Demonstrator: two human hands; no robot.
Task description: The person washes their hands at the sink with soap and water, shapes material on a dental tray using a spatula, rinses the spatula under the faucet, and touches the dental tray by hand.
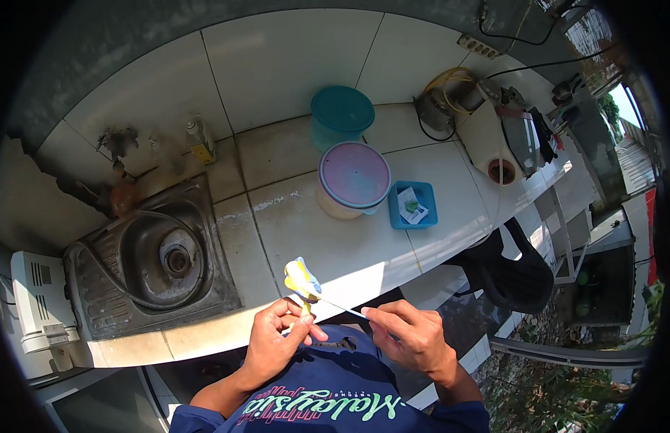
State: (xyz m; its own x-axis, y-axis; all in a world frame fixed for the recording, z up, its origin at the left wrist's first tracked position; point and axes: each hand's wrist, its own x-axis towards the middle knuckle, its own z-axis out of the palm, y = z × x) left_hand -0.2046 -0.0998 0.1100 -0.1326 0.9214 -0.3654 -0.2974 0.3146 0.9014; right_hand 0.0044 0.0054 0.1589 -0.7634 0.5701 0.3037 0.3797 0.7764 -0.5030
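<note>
From where I stand, the person's left hand [277, 340] is pinching the lower end of a small yellow-and-white piece [301, 280] with blue on one side, its broader top pointing up and away from the fingers. The right hand [413, 333] grasps a thin stick [341, 308] between thumb and fingers, and the stick's far end reaches over to the piece; whether the two touch, I can't tell. The piece is held in front of the dark shirt [313, 404], over the near edge of the white-tiled counter [277, 216], in the sun. Just beyond the hands, a tub [354, 173] with a purple lid stands in front of a green tub [342, 112] by the wall. Next to the purple lid, on the right, sits a blue tray [427, 217] with packets [411, 207] in it. Off to the left is a steel sink [112, 292], a grey hose [133, 297] curving around its bowl, and behind it a bottle [200, 141] with a yellow label. A white box [40, 289] stands past the sink, and a black chair [519, 278] is over on the right, below the counter.
</note>
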